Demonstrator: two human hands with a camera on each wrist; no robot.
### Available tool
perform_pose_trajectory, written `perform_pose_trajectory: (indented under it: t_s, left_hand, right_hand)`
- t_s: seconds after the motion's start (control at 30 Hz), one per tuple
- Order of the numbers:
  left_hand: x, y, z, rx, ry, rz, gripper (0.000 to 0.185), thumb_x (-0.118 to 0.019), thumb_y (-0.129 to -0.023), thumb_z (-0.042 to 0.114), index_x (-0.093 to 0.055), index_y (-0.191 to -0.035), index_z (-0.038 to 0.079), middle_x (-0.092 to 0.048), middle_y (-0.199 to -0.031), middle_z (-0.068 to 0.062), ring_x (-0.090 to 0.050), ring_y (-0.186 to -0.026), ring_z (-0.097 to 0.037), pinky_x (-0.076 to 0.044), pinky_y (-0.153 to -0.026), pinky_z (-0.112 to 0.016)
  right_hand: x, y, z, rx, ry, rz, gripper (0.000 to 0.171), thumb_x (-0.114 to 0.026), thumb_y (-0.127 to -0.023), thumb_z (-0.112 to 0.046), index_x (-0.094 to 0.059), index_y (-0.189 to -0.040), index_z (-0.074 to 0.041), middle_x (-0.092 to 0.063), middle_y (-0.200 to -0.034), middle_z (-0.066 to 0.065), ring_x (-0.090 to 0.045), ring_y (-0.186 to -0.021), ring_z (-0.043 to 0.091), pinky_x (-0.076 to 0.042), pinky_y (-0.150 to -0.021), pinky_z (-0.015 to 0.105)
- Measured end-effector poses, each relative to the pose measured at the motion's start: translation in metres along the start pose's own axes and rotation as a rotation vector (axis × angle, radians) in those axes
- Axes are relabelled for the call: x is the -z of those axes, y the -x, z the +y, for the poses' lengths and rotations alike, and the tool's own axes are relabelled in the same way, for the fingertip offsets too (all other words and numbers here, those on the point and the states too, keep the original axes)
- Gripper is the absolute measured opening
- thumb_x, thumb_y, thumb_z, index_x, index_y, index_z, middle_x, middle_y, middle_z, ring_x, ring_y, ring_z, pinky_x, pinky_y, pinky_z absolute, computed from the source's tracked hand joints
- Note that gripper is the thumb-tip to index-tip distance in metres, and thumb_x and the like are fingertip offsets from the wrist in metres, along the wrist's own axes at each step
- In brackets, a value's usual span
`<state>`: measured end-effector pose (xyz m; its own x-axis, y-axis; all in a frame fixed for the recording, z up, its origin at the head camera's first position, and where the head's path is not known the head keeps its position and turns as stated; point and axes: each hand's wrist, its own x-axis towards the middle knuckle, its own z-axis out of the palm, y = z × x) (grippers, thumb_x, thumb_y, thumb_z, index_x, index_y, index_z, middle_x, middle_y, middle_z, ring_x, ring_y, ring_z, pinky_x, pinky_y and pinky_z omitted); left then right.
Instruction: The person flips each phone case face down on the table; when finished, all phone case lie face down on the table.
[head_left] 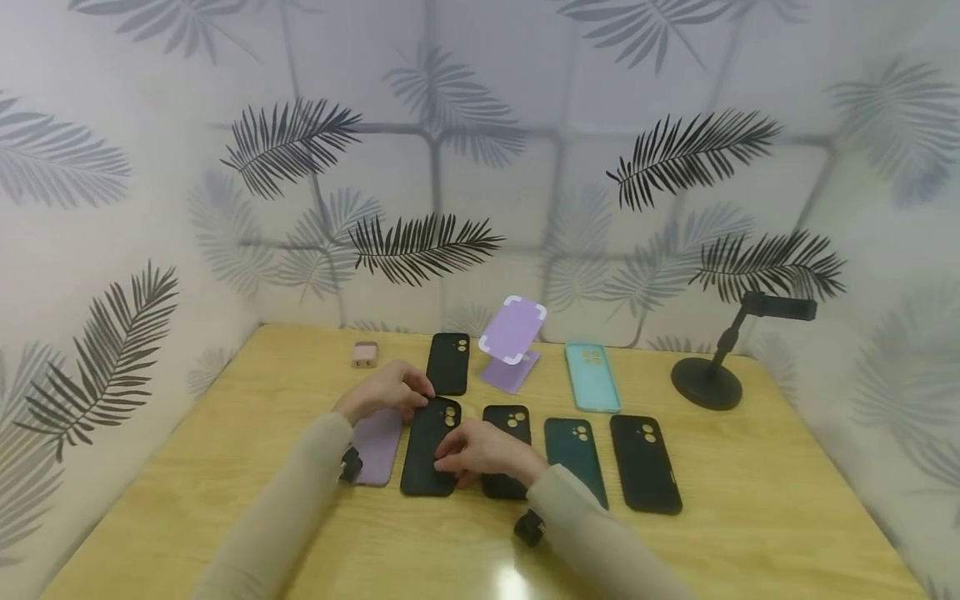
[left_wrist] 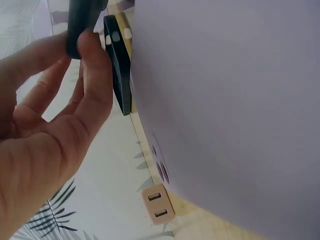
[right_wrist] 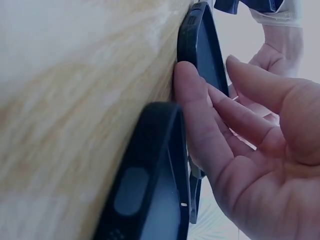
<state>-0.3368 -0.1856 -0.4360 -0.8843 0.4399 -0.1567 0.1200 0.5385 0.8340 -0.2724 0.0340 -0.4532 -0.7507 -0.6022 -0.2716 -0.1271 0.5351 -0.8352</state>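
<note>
In the head view, a black phone case (head_left: pixel 429 450) with camera holes at its upper right lies between the hands. My left hand (head_left: pixel 386 390) pinches its upper left corner between thumb and finger, as the left wrist view shows. On its right side, my right hand (head_left: pixel 483 450) touches the edge with a fingertip (right_wrist: pixel 187 75), while the thumb stays apart from it. Beneath the right hand lies another black case (right_wrist: pixel 150 190), partly covered. A lavender phone case (head_left: pixel 378 450) sits left of the pinched one, partly under the left wrist.
Behind stand a black case (head_left: pixel 447 364), a pink two-port charger (head_left: pixel 365 355) and a lavender phone stand (head_left: pixel 513 330). Rightward lie a light blue case (head_left: pixel 592 379), a dark teal case (head_left: pixel 573 454) and a black case (head_left: pixel 645 464). A black stand (head_left: pixel 707 383) occupies the far right.
</note>
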Motion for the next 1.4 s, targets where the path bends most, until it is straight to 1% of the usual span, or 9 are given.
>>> perform_pose_trajectory:
  t_s: [0.1, 0.23, 0.43, 0.63, 0.8, 0.97, 1.07, 1.2, 1.4]
  left_hand:
    - [0.003, 0.004, -0.004, 0.016, 0.056, -0.004, 0.018, -0.060, -0.092, -0.001, -0.066, -0.108, -0.005, -0.069, -0.098, -0.019, -0.065, -0.067, -0.019, -0.059, -0.063, -0.034]
    - [0.006, 0.007, -0.001, 0.040, 0.105, -0.010, 0.021, -0.062, -0.094, 0.006, -0.066, -0.112, -0.003, -0.067, -0.089, -0.019, -0.064, -0.061, -0.018, -0.060, -0.062, -0.037]
    - [0.009, 0.004, 0.002, 0.072, 0.135, 0.030, 0.026, -0.065, -0.095, 0.012, -0.067, -0.116, -0.001, -0.065, -0.086, -0.012, -0.065, -0.061, -0.017, -0.061, -0.066, -0.042]
    - [0.002, 0.000, 0.004, 0.078, 0.148, 0.090, 0.034, -0.065, -0.096, 0.019, -0.064, -0.122, -0.003, -0.062, -0.096, -0.017, -0.067, -0.064, -0.017, -0.061, -0.068, -0.040]
    - [-0.004, -0.004, 0.008, 0.067, 0.178, 0.100, 0.034, -0.061, -0.098, 0.020, -0.062, -0.125, -0.002, -0.060, -0.109, -0.025, -0.067, -0.070, -0.019, -0.061, -0.070, -0.039]
    - [-0.005, -0.004, 0.010, 0.028, 0.221, -0.001, 0.040, -0.046, -0.105, 0.020, -0.050, -0.138, -0.003, -0.059, -0.120, -0.028, -0.070, -0.085, -0.023, -0.060, -0.078, -0.043]
    - [-0.006, -0.003, 0.008, 0.040, 0.206, -0.064, 0.039, -0.040, -0.107, 0.018, -0.047, -0.141, -0.001, -0.057, -0.118, -0.027, -0.070, -0.085, -0.027, -0.060, -0.077, -0.044]
    - [-0.007, -0.002, 0.007, 0.067, 0.125, -0.075, 0.039, -0.049, -0.103, 0.014, -0.049, -0.140, 0.002, -0.057, -0.112, -0.025, -0.067, -0.079, -0.026, -0.060, -0.068, -0.040]
    - [-0.015, 0.000, 0.006, 0.091, -0.063, -0.040, 0.053, -0.069, -0.091, 0.009, -0.049, -0.140, 0.003, -0.055, -0.127, -0.028, -0.068, -0.073, -0.024, -0.059, -0.064, -0.035]
  right_hand:
    - [-0.003, -0.004, -0.001, 0.004, 0.000, -0.022, 0.018, -0.069, -0.093, -0.019, -0.073, -0.106, -0.007, -0.070, -0.089, 0.003, -0.064, -0.070, 0.015, -0.060, -0.064, 0.030]
    - [-0.003, -0.006, -0.002, 0.002, 0.015, -0.017, 0.019, -0.065, -0.096, -0.026, -0.071, -0.107, -0.012, -0.067, -0.091, 0.002, -0.064, -0.075, 0.016, -0.059, -0.069, 0.031]
    - [-0.002, -0.005, -0.002, 0.036, 0.062, 0.027, 0.037, -0.056, -0.099, -0.044, -0.069, -0.113, -0.013, -0.069, -0.096, 0.001, -0.066, -0.087, 0.016, -0.056, -0.077, 0.032]
    - [-0.007, -0.005, -0.004, 0.005, -0.102, 0.060, 0.050, -0.053, -0.098, -0.051, -0.064, -0.111, -0.004, -0.069, -0.097, 0.011, -0.069, -0.088, 0.023, -0.061, -0.070, 0.038]
    - [-0.009, -0.004, -0.006, -0.025, -0.150, 0.114, 0.059, -0.057, -0.092, -0.059, -0.062, -0.115, -0.004, -0.068, -0.096, 0.012, -0.070, -0.082, 0.022, -0.061, -0.065, 0.038]
    - [-0.005, -0.004, -0.007, 0.000, -0.258, 0.080, 0.053, -0.058, -0.096, -0.047, -0.057, -0.122, -0.002, -0.068, -0.100, 0.015, -0.071, -0.087, 0.027, -0.062, -0.068, 0.040]
    - [-0.004, -0.004, -0.004, 0.025, -0.292, 0.043, 0.043, -0.056, -0.099, -0.036, -0.057, -0.120, 0.002, -0.070, -0.096, 0.018, -0.072, -0.084, 0.028, -0.062, -0.067, 0.040]
    - [-0.005, -0.002, 0.002, 0.017, -0.327, 0.019, 0.027, -0.053, -0.101, -0.019, -0.054, -0.106, 0.007, -0.070, -0.080, 0.021, -0.072, -0.068, 0.026, -0.061, -0.063, 0.041]
    - [-0.007, 0.003, 0.009, -0.066, -0.317, 0.070, 0.010, -0.052, -0.100, -0.008, -0.047, -0.101, 0.001, -0.066, -0.067, 0.020, -0.069, -0.055, 0.022, -0.060, -0.057, 0.038]
